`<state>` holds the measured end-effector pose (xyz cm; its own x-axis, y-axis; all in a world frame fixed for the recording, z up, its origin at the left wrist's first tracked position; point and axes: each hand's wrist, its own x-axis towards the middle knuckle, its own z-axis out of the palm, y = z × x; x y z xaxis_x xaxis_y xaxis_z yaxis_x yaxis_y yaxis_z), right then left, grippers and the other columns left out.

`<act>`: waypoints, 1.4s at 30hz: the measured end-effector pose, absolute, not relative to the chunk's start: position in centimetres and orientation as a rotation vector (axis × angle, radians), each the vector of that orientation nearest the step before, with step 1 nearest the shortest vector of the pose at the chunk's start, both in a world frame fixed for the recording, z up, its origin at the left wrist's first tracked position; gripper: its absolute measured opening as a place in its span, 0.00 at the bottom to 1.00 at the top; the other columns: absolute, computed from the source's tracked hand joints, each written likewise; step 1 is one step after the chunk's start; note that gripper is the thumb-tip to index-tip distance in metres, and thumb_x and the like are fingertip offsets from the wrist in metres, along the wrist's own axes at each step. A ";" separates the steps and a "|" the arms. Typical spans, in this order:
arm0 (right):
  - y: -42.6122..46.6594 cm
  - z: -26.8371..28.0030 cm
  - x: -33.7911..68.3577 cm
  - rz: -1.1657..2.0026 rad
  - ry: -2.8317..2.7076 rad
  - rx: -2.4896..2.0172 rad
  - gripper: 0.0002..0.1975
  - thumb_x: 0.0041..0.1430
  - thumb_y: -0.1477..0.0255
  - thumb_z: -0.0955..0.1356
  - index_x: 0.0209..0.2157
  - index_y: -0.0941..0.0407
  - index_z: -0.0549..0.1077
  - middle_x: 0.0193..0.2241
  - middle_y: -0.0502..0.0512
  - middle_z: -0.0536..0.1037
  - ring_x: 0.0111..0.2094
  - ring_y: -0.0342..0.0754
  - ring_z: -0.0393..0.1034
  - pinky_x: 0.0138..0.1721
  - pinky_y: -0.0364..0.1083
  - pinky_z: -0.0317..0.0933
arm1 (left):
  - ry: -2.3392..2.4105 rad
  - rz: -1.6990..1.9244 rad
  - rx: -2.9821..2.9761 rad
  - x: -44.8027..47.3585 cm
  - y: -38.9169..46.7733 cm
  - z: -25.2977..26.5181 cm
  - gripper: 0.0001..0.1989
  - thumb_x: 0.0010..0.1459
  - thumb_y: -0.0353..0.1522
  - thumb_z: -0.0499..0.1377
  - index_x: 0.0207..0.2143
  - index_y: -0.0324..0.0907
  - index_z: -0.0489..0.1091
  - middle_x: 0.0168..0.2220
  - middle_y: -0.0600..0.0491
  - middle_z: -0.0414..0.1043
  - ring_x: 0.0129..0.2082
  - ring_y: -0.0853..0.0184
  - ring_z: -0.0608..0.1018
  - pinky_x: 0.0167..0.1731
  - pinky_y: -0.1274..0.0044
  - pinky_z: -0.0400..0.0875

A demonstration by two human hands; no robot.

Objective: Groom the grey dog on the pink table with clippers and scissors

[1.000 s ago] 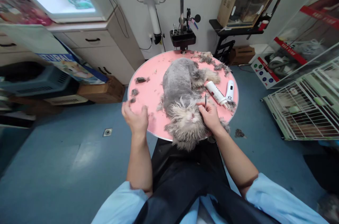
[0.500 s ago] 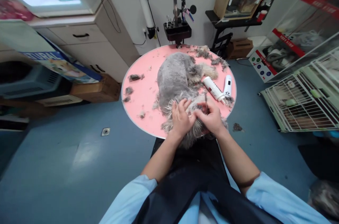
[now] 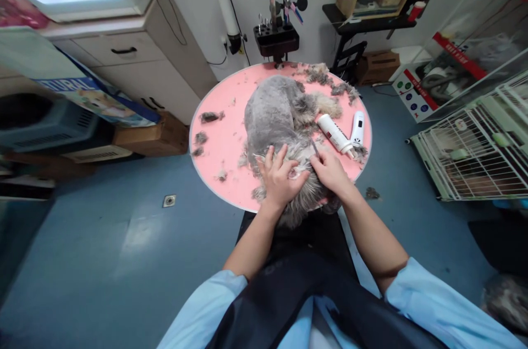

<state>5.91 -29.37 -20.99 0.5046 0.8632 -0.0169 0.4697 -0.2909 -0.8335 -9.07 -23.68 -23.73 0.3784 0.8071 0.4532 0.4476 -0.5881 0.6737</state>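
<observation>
A grey dog (image 3: 270, 112), clipped short on its body and shaggy at the head, lies on a round pink grooming table (image 3: 223, 145). My left hand (image 3: 279, 181) rests on its head, with thumb and forefinger around the ear (image 3: 293, 173), where pinkish skin shows. The other left fingers spread over the fur. Just right of the ear, my right hand (image 3: 331, 172) is closed on a thin dark tool (image 3: 314, 146), mostly hidden by the fingers. Beyond that hand lie a white squeeze bottle (image 3: 334, 133) and a white clipper (image 3: 358, 127).
Tufts of cut fur (image 3: 210, 116) lie on the tabletop, more along its far right edge. A tool holder (image 3: 276, 38) on a pole stands behind the table. A wire cage (image 3: 474, 156) is at right, a cabinet (image 3: 124, 74) at left. Another fur clump (image 3: 372, 193) lies on the floor.
My right hand has turned and drawn slightly away from my left thumb, its fingers now more closed. The left hand stays at the ear. The camera view has shifted a little.
</observation>
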 end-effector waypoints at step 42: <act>-37.7 -20.4 -0.9 1.812 -0.088 -0.374 0.19 0.56 0.59 0.69 0.45 0.55 0.73 0.21 0.41 0.67 0.14 0.34 0.43 0.20 0.39 0.47 | 1.126 1.264 2.686 -8.8 -22.0 -26.1 0.23 0.51 0.53 0.62 0.40 0.46 0.78 0.36 0.46 0.75 0.49 0.51 0.72 0.58 0.58 0.52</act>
